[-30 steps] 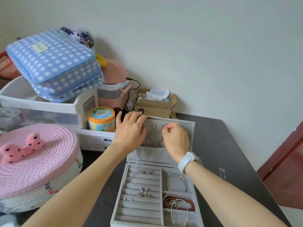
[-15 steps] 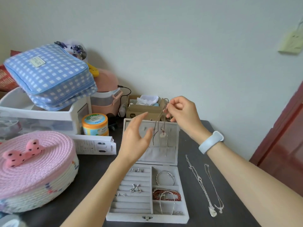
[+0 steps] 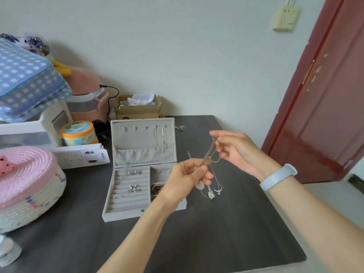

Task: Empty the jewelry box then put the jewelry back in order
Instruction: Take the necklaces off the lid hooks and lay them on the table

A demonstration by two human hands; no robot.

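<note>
— Where's the necklace point(image 3: 209, 157)?
— Strung between your hands: right hand point(image 3: 234, 149) pinches the high end, left hand point(image 3: 188, 177) the low end, probably beside the pendant, right of the jewelry box point(image 3: 126, 194).

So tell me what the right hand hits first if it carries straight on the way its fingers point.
The right hand points left toward the open jewelry box. Its raised lid probably comes first, though depth is unclear; the necklace it pinches travels along.
</note>
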